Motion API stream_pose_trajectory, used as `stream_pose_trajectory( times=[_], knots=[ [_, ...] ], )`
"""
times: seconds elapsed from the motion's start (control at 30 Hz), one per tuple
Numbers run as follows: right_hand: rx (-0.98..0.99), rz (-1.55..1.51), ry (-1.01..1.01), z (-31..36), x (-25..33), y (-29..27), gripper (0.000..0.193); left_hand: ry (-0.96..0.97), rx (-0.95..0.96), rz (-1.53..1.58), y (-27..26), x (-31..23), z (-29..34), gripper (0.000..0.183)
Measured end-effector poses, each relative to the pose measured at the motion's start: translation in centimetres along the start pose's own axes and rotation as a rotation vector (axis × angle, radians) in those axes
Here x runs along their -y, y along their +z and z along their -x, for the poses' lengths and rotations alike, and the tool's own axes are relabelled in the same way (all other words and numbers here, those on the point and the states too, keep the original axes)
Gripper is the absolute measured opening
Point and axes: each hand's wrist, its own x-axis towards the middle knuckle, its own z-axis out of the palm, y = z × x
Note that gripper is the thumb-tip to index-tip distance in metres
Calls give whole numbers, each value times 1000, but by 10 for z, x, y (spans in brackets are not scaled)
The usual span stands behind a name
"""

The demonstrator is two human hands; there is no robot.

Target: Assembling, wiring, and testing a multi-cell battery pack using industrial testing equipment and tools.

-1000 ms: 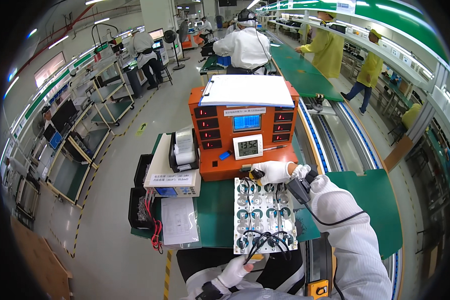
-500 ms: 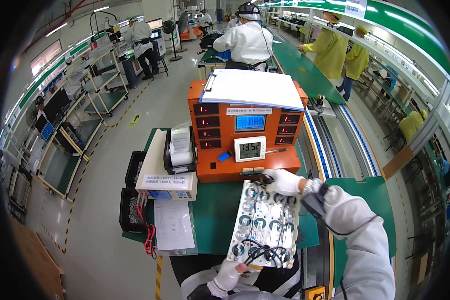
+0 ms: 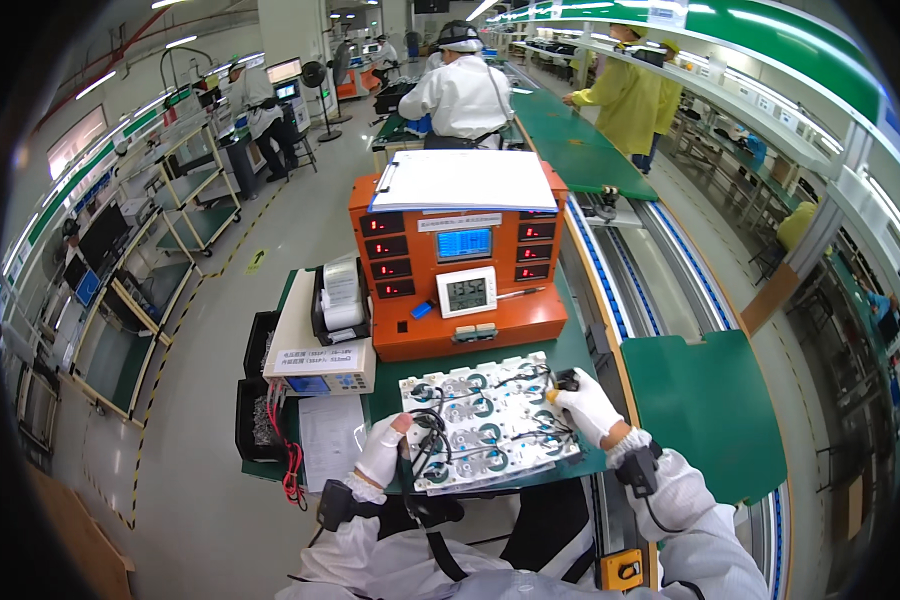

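A flat white wired module [image 3: 490, 425] lies crosswise on the green worktop in front of me, with round silver and green parts across its top. Black cables [image 3: 430, 435] loop over its left end. My left hand [image 3: 378, 455], in a white glove with a bare thumb tip, is closed on that left edge beside the cables; its other fingers are partly hidden. At the module's far right corner my gloved right hand [image 3: 592, 408] pinches a small black plug-like piece [image 3: 568, 380] with a yellowish bit at its end.
Behind the module stands an orange tester [image 3: 470, 325] with red displays, a clock and a clipboard [image 3: 465, 182]. Left of it are a white meter [image 3: 320, 370], a label printer [image 3: 342, 300], black bins [image 3: 260, 425] and a paper sheet [image 3: 330, 440]. A roller conveyor [image 3: 620, 270] runs along the right.
The module has turned from lengthwise to crosswise and sits flatter. My right hand has left the tester's front for the module's right corner; my left hand has moved up and left with its edge.
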Motion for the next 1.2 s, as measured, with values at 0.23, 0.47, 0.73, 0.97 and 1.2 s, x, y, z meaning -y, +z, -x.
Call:
stream_pose_trajectory(
  times=[0.23, 0.47, 0.73, 0.97, 1.2],
  knots=[
    [-78, -117, 0, 3, -12, -56, 40, 128, 239, -174, 2, -22, 65, 63],
    [-810, 758, -398, 8, -126, -160, 75, 210, -141, -902, -8, -43, 105, 31],
    [-49, 402, -494, 93, 55, -39, 79, 838, -357, -1786, 79, -206, 93, 24],
    [-615, 1405, -1260, 28, 17, 37, 54, 1456, 337, -1311, 218, -192, 87, 34],
    [10, -539, 104, 25, -34, -49, 41, 793, 51, -1099, 82, -138, 101, 25]
  ],
)
